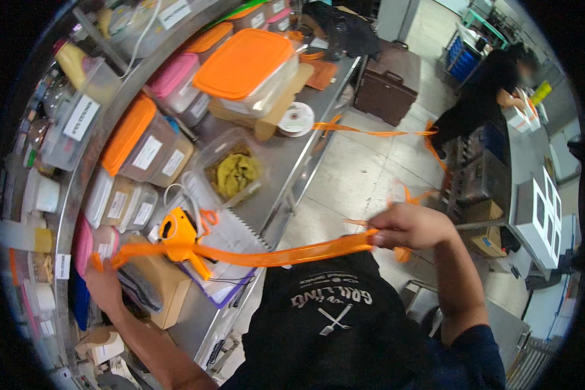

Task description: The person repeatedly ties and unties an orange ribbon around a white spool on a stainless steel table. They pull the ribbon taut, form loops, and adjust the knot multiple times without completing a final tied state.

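An orange ribbon (273, 257) is stretched between my two hands, above a steel counter. Its one end is pinched by my left hand (102, 282), near the shelf at the left. My right hand (409, 225) grips it on the other side, out over the floor, with loose ribbon hanging behind the fingers. Below the stretch lie an orange glue gun (178, 231), orange-handled scissors (207, 220) and a spiral notebook (236, 236). A white ribbon spool (296, 119) rests on the counter; orange ribbon runs from beside it across the aisle.
Lidded plastic tubs (246, 63) crowd the counter's back. An open clear container (234, 170) holds something yellow-green. A cardboard box (175, 297) sits near my left forearm. Across the aisle, a person in dark clothes (482, 87) stands at another counter (521, 151). A brown case (387, 90) stands on the floor.
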`<move>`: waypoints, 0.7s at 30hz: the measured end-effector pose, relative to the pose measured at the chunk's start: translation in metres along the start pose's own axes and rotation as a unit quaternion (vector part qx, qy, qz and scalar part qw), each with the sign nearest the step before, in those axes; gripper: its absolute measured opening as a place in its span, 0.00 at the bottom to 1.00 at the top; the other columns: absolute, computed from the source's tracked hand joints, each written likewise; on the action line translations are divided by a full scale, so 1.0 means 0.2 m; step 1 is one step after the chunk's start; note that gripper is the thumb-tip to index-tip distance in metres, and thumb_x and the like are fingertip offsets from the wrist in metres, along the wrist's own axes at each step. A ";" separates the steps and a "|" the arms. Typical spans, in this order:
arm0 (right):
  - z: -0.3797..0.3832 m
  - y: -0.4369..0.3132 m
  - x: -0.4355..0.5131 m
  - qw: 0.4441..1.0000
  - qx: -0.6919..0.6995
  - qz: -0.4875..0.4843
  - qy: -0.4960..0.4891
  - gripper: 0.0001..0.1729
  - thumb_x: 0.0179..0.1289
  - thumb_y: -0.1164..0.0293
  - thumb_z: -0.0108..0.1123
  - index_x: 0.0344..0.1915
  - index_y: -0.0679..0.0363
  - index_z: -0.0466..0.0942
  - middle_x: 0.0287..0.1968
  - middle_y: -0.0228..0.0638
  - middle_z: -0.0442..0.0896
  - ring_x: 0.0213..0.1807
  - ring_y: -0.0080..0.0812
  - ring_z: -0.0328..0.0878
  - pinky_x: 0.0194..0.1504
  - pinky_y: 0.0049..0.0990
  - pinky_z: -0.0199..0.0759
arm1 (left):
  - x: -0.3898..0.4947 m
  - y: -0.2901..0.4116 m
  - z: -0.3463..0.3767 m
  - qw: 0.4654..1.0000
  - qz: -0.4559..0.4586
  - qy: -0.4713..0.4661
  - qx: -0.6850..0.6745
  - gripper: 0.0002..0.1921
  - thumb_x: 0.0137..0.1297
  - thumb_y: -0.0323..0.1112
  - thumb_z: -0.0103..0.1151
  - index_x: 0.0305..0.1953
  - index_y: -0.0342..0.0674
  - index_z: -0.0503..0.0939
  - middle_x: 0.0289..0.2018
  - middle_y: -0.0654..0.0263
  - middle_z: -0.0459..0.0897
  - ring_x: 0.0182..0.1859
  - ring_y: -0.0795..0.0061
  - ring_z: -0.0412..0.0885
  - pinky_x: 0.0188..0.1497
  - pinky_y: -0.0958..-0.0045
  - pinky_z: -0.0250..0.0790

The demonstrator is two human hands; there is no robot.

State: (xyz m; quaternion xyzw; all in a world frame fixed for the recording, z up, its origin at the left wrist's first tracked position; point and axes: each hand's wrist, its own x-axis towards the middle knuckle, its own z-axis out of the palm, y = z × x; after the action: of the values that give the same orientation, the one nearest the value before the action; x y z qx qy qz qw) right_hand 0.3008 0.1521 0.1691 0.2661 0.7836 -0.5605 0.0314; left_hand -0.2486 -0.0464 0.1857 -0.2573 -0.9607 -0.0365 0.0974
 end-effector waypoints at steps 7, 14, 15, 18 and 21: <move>-0.10 -0.21 0.16 0.978 -0.134 -0.163 -0.008 0.13 0.77 0.64 0.56 0.43 0.63 0.80 0.30 0.41 0.83 0.31 0.42 0.80 0.37 0.35 0.71 | -1.04 1.11 -0.15 0.637 0.417 -0.335 -0.555 0.31 0.68 0.38 0.68 0.69 0.36 0.72 0.64 0.59 0.78 0.65 0.68 0.74 0.69 0.66 0.64; -0.43 -0.13 -0.29 0.990 0.011 -0.131 0.042 0.15 0.78 0.63 0.55 0.41 0.63 0.81 0.25 0.31 0.78 0.26 0.23 0.76 0.30 0.28 0.69 | -0.90 1.39 -0.30 0.714 0.332 -0.323 -0.525 0.11 0.76 0.35 0.59 0.45 0.31 0.84 0.38 0.68 0.86 0.41 0.81 0.79 0.47 0.75 0.72; -0.47 -0.09 -0.36 0.983 0.069 -0.166 0.031 0.16 0.79 0.62 0.54 0.40 0.63 0.81 0.24 0.27 0.77 0.26 0.18 0.74 0.29 0.24 0.68 | -0.82 1.39 -0.33 0.704 0.326 -0.296 -0.557 0.12 0.76 0.36 0.59 0.46 0.32 0.84 0.37 0.69 0.85 0.40 0.82 0.79 0.46 0.75 0.72; -0.61 0.02 -0.58 0.962 0.219 -0.160 0.029 0.18 0.81 0.60 0.53 0.39 0.61 0.81 0.23 0.18 0.73 0.25 0.11 0.69 0.28 0.18 0.63 | -0.47 1.38 -0.40 0.812 0.340 -0.132 -0.456 0.14 0.78 0.40 0.58 0.47 0.33 0.84 0.37 0.70 0.85 0.39 0.81 0.79 0.45 0.75 0.71; -0.74 0.13 -0.78 0.963 0.201 -0.160 0.084 0.18 0.81 0.60 0.53 0.40 0.62 0.81 0.24 0.18 0.73 0.24 0.10 0.66 0.27 0.15 0.60 | -0.07 1.23 -0.40 0.884 0.261 -0.073 -0.381 0.18 0.78 0.43 0.57 0.49 0.31 0.83 0.37 0.66 0.86 0.39 0.78 0.79 0.45 0.73 0.72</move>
State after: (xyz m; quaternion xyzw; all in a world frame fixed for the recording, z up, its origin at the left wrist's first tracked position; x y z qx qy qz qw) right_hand 0.4829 0.2320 0.2552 0.1838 0.6873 -0.6796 -0.1788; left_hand -0.0996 0.1494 0.2652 -0.5176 -0.7757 -0.3537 -0.0726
